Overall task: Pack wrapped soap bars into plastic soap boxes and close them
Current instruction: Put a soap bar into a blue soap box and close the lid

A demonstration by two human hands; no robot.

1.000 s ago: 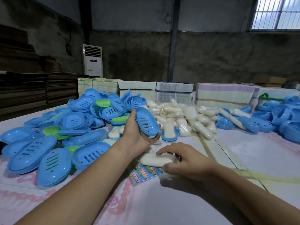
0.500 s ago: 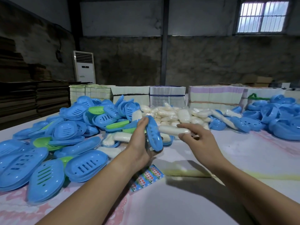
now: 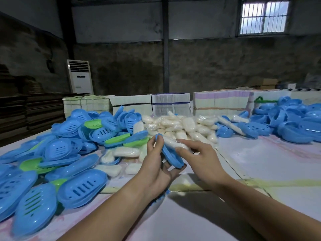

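Insertion of a wrapped soap bar (image 3: pixel 174 143) into a blue soap box half (image 3: pixel 171 154), seen from the head camera. Left hand (image 3: pixel 156 164) grips the box half from below and behind, thumb near its far tip and curled fingers under its near end, holding it on edge above the table (image 3: pixel 260 164). Right hand (image 3: pixel 199 157) pinches the bar between thumb and fingers, its far end lying against the open face of the box half. How deep the bar sits cannot be told, since the rim hides the cavity. Supplies lie in reach: a heap of blue and green soap boxes (image 3: pixel 66 146) to the left, a pile of wrapped bars (image 3: pixel 182 126) straight ahead, more blue box parts (image 3: pixel 291 122) at far right. To do the step well, the bar's long axis should probably be lined up with the oval of the box, and the bar pressed flat until the wrapper's loose ends tuck inside the rim; a pinched wrapper would likely stop the lid closing. Left hand should hold the shell steady, without squeezing its thin wall out of shape
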